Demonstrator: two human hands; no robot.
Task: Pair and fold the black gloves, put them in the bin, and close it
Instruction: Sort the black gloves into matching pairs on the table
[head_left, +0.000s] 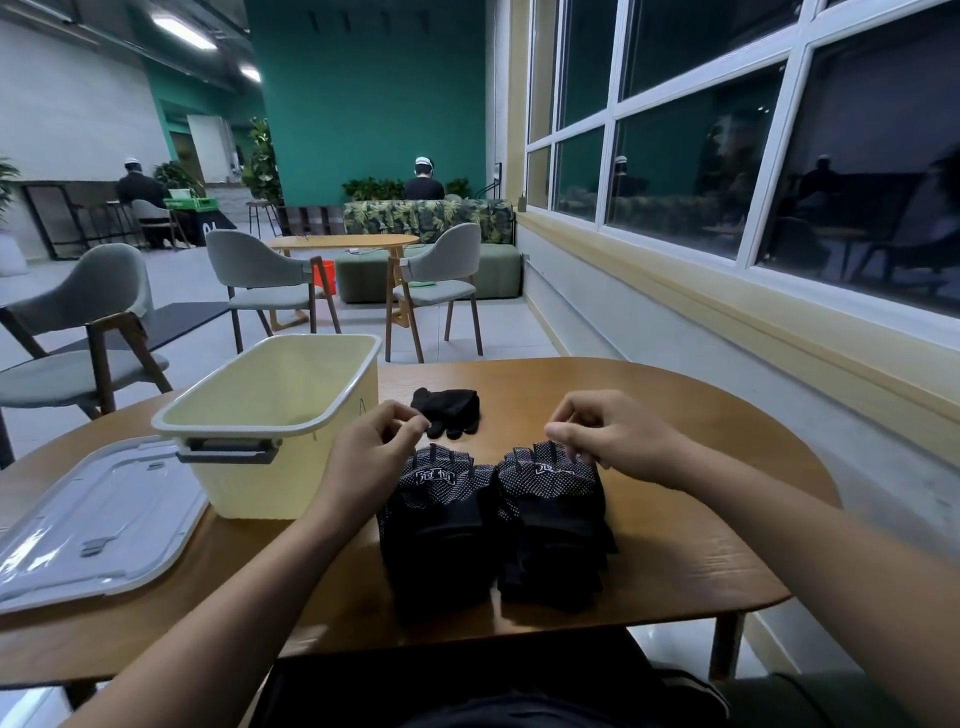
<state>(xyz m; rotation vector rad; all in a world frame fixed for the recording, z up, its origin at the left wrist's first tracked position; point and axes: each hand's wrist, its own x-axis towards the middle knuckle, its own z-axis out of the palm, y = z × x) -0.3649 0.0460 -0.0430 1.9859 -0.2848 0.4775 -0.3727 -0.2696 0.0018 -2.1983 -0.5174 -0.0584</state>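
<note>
Left hand (374, 452) hovers, grip curled narrow on nothing, left glove stack (436, 519) just below. Right hand (618, 441) arches, fingertips (577, 455) touching right glove stack (550, 514); whether that grip pinches is unclear.

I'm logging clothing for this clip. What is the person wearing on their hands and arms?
Nothing shows on either. The left hand and right hand are bare, with no gloves, rings or watch visible. The left forearm and right forearm are bare too, with no sleeve in view.

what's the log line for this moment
bin open; lid flat beside it; left glove stack beside right glove stack; right hand touches right glove stack; left hand near left glove stack
</note>
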